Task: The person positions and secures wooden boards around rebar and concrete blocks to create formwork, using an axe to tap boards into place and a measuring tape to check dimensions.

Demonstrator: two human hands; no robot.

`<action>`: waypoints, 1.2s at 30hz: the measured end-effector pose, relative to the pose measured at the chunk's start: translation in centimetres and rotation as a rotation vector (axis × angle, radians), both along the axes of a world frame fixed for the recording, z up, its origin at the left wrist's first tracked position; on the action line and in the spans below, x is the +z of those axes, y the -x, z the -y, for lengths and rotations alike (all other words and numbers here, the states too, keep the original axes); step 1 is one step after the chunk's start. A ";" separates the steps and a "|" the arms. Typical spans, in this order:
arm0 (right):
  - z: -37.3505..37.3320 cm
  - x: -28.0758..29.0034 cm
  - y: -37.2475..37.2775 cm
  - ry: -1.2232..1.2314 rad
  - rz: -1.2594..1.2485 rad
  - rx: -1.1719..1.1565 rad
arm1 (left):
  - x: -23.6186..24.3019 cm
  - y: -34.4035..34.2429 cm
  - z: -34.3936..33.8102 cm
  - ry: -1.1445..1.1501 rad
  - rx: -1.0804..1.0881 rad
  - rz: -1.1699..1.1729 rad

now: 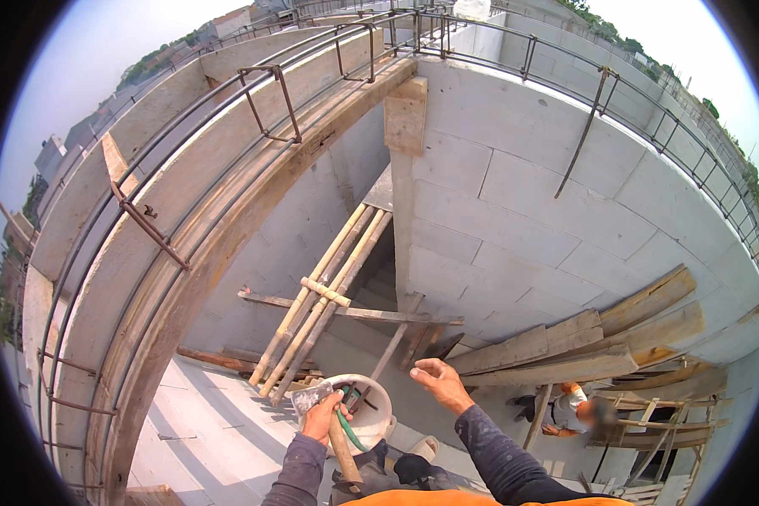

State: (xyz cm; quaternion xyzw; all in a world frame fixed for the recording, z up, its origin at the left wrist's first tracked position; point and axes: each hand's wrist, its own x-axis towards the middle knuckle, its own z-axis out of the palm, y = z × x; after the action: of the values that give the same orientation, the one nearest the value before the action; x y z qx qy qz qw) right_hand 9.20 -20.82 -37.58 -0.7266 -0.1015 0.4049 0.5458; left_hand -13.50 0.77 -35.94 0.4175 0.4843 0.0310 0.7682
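My left hand (319,420) is closed round a hammer (343,455). Its grey metal head points up and away, and the wooden handle runs down toward my lap. Just beyond that hand stands a whitish bucket (384,406) with several tools inside. A curved green handle (349,432) shows at the bucket's near side; the rest of that tool is hidden. My right hand (444,384) is raised to the right of the bucket. Its fingers are spread and bent a little, with nothing in them.
To the left curves a boarded beam form (228,181) with steel bars and stirrups. A bamboo ladder (325,295) leans ahead. Pale block walls (531,185) rise at the right, with planks (557,363) below. Lower down, another person (565,411) is near wooden scaffolding (662,426).
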 end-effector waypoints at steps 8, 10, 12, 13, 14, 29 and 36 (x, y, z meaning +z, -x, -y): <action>-1.3 2.8 10.6 -0.078 -0.244 0.560 | 4.6 -5.1 5.5 0.148 -0.024 0.210; 0.0 3.3 9.0 -0.176 -0.462 0.568 | 4.6 -5.6 7.3 0.205 -0.026 0.281; 1.2 4.5 7.9 -0.215 -0.519 0.566 | 5.5 -5.9 9.1 0.193 -0.051 0.346; 2.1 5.5 7.6 -0.243 -0.562 0.553 | 6.8 -6.3 10.2 0.185 -0.080 0.326; 2.9 6.2 7.5 -0.259 -0.520 0.523 | 7.6 -6.6 10.9 0.185 -0.119 0.302; 14.9 7.3 10.6 -0.223 -0.389 0.053 | 3.9 -5.2 19.2 0.145 -0.586 0.278; 19.0 2.3 12.6 -0.204 -0.534 -0.086 | 3.8 2.2 16.0 0.123 -0.796 0.083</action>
State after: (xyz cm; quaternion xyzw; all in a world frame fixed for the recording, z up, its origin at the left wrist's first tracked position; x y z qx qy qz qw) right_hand -3.41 -39.83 -35.29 -0.5394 0.0363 0.5461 0.6400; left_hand -15.68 -15.26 -32.16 0.5240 0.2545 -0.2813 0.7626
